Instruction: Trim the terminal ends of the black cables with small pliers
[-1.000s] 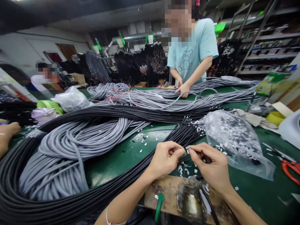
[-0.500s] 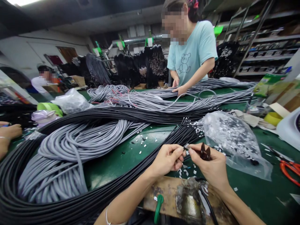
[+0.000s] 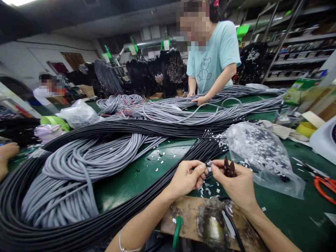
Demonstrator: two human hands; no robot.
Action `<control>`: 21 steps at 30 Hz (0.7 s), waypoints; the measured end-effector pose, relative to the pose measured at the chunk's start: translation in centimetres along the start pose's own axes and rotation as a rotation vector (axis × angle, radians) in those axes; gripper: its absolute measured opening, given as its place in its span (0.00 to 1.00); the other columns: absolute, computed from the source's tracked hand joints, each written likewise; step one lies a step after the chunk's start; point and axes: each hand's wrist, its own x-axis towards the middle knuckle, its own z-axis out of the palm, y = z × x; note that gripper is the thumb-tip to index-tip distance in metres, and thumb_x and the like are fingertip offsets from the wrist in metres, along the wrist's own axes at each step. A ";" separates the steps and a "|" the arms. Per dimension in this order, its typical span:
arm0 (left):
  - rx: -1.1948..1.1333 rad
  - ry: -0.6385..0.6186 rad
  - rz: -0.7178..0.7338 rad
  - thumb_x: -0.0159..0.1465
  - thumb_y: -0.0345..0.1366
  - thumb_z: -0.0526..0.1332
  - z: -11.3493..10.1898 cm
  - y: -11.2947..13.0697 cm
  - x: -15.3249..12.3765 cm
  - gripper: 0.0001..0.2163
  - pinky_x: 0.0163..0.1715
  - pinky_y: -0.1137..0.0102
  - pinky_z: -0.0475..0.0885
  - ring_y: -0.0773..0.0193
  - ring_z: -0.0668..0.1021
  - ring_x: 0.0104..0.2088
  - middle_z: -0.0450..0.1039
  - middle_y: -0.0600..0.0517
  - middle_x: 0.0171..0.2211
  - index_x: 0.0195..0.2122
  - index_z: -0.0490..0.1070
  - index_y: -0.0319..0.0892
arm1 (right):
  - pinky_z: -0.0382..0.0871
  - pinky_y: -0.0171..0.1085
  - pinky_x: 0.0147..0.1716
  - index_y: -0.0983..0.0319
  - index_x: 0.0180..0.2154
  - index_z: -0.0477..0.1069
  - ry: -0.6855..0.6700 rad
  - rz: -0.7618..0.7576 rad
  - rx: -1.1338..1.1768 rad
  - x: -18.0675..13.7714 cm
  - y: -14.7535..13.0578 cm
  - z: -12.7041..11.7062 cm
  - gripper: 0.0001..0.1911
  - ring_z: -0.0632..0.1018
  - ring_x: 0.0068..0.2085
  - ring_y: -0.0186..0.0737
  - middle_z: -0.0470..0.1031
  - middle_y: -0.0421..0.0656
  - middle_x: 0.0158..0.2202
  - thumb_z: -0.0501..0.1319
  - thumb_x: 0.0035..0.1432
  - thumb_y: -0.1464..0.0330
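Observation:
My left hand [image 3: 187, 177] is closed in a pinch on a black cable end [image 3: 207, 165], most of it hidden by the fingers. Thumb and forefinger of my right hand [image 3: 237, 184] meet that end at a small shiny piece [image 3: 209, 163], too small to name. Dark cutting pliers [image 3: 229, 168] also sit in my right hand, jaws pointing up and apart, handles hidden in the palm. Behind my left hand runs a thick bundle of black cables [image 3: 147, 190]. Small white scraps [image 3: 208, 191] lie on the green table just below my fingers.
A brown board [image 3: 181, 210] with a worn metal piece stands before me. On the right lie a clear bag of small parts [image 3: 258, 150] and orange-handled scissors [image 3: 324, 187]. Grey cable coils [image 3: 91, 157] fill the left. Across the table a person [image 3: 212, 63] handles grey cables; another hand [image 3: 7, 151] shows far left.
The pliers' jaws have turned slightly and now show spread apart. My two hands stay almost in place. The hand at far left has shifted outward, and the person opposite has moved their hands a little.

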 end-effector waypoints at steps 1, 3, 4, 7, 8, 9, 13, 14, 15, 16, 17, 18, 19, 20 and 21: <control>-0.003 -0.006 -0.003 0.54 0.53 0.59 0.0 0.0 0.0 0.20 0.10 0.79 0.51 0.78 0.58 0.11 0.57 0.60 0.12 0.23 0.63 0.37 | 0.60 0.29 0.15 0.65 0.23 0.75 -0.003 0.007 0.010 0.0 0.0 0.0 0.08 0.66 0.17 0.30 0.69 0.40 0.17 0.62 0.45 0.66; -0.010 -0.011 -0.010 0.54 0.52 0.58 0.0 0.0 0.0 0.20 0.10 0.79 0.51 0.78 0.58 0.11 0.57 0.60 0.11 0.23 0.63 0.37 | 0.61 0.29 0.15 0.65 0.23 0.75 -0.014 0.019 0.024 0.0 -0.1 0.0 0.08 0.66 0.17 0.30 0.70 0.40 0.17 0.62 0.44 0.66; -0.011 -0.011 -0.011 0.54 0.52 0.58 0.0 -0.1 0.0 0.20 0.10 0.79 0.51 0.78 0.58 0.11 0.57 0.60 0.11 0.23 0.63 0.37 | 0.61 0.29 0.15 0.65 0.23 0.75 -0.018 0.022 0.027 0.0 -0.1 0.0 0.08 0.66 0.17 0.30 0.70 0.40 0.17 0.62 0.44 0.66; -0.015 -0.010 -0.006 0.54 0.52 0.58 0.0 -0.1 0.0 0.20 0.11 0.79 0.51 0.78 0.58 0.11 0.57 0.60 0.12 0.23 0.63 0.37 | 0.61 0.29 0.14 0.65 0.23 0.75 -0.026 0.021 0.029 0.0 0.0 0.0 0.08 0.66 0.17 0.30 0.70 0.40 0.17 0.62 0.44 0.66; -0.016 -0.011 -0.005 0.54 0.52 0.59 0.0 -0.1 0.0 0.20 0.11 0.79 0.51 0.78 0.58 0.11 0.57 0.60 0.12 0.23 0.63 0.37 | 0.61 0.29 0.14 0.65 0.23 0.75 -0.024 0.020 0.028 0.0 0.0 0.0 0.08 0.66 0.17 0.30 0.70 0.40 0.17 0.62 0.44 0.66; -0.016 -0.011 -0.006 0.54 0.52 0.59 -0.1 -0.1 0.0 0.20 0.11 0.79 0.51 0.78 0.59 0.11 0.58 0.60 0.12 0.23 0.63 0.37 | 0.62 0.29 0.14 0.65 0.23 0.75 -0.027 0.021 0.029 0.0 0.1 0.0 0.08 0.67 0.17 0.31 0.70 0.40 0.17 0.62 0.45 0.66; -0.018 -0.011 -0.029 0.55 0.52 0.58 -0.1 -0.2 0.0 0.20 0.10 0.79 0.50 0.78 0.58 0.11 0.57 0.60 0.12 0.24 0.64 0.37 | 0.63 0.29 0.15 0.65 0.23 0.74 -0.052 0.041 0.045 0.0 0.3 -0.1 0.07 0.68 0.17 0.32 0.70 0.40 0.17 0.62 0.45 0.67; -0.018 -0.013 -0.033 0.55 0.52 0.58 -0.2 -0.2 0.0 0.20 0.10 0.79 0.49 0.78 0.58 0.11 0.57 0.60 0.12 0.24 0.64 0.37 | 0.64 0.29 0.15 0.65 0.23 0.74 -0.057 0.047 0.050 0.0 0.4 -0.1 0.07 0.68 0.17 0.32 0.70 0.40 0.17 0.62 0.45 0.67; -0.019 -0.014 -0.033 0.55 0.52 0.58 -0.2 -0.2 0.0 0.20 0.10 0.79 0.49 0.78 0.58 0.11 0.57 0.60 0.12 0.25 0.64 0.37 | 0.64 0.29 0.15 0.65 0.23 0.74 -0.058 0.053 0.054 0.0 0.4 0.0 0.07 0.68 0.17 0.32 0.71 0.40 0.18 0.62 0.44 0.67; -0.019 -0.015 -0.031 0.55 0.52 0.58 -0.1 -0.2 0.0 0.20 0.10 0.79 0.50 0.78 0.58 0.11 0.57 0.60 0.12 0.25 0.64 0.37 | 0.64 0.29 0.15 0.65 0.24 0.75 -0.054 0.058 0.057 0.0 0.5 0.0 0.08 0.68 0.17 0.32 0.71 0.40 0.18 0.62 0.44 0.66; -0.020 -0.016 -0.026 0.54 0.52 0.58 -0.1 -0.2 0.0 0.20 0.10 0.79 0.50 0.78 0.58 0.11 0.57 0.60 0.13 0.24 0.64 0.37 | 0.64 0.29 0.15 0.65 0.24 0.75 -0.051 0.063 0.059 0.0 0.5 0.0 0.08 0.69 0.17 0.32 0.71 0.40 0.18 0.63 0.44 0.66; -0.020 -0.016 -0.022 0.54 0.52 0.59 -0.1 -0.1 0.0 0.20 0.10 0.79 0.50 0.78 0.58 0.11 0.58 0.60 0.13 0.24 0.64 0.37 | 0.64 0.29 0.15 0.65 0.25 0.75 -0.047 0.068 0.060 0.0 0.4 0.0 0.08 0.69 0.18 0.32 0.71 0.40 0.18 0.63 0.44 0.66; -0.020 -0.017 -0.017 0.54 0.52 0.59 0.0 -0.1 0.0 0.20 0.10 0.79 0.51 0.78 0.58 0.11 0.57 0.60 0.13 0.24 0.63 0.37 | 0.64 0.30 0.15 0.65 0.25 0.76 -0.043 0.071 0.061 0.0 0.4 0.1 0.08 0.69 0.18 0.32 0.71 0.41 0.18 0.63 0.43 0.65; -0.018 -0.019 -0.012 0.54 0.52 0.59 0.0 -0.1 0.0 0.20 0.10 0.79 0.51 0.78 0.58 0.11 0.57 0.60 0.12 0.23 0.63 0.37 | 0.64 0.30 0.15 0.65 0.24 0.76 -0.040 0.074 0.060 0.0 0.3 0.1 0.08 0.69 0.18 0.32 0.71 0.41 0.18 0.63 0.43 0.65; -0.014 -0.021 -0.007 0.54 0.52 0.58 0.0 0.0 -0.1 0.20 0.10 0.79 0.51 0.78 0.58 0.11 0.57 0.60 0.12 0.23 0.63 0.37 | 0.64 0.29 0.14 0.65 0.24 0.76 -0.038 0.076 0.060 0.0 0.2 0.1 0.08 0.69 0.17 0.32 0.71 0.41 0.17 0.63 0.43 0.65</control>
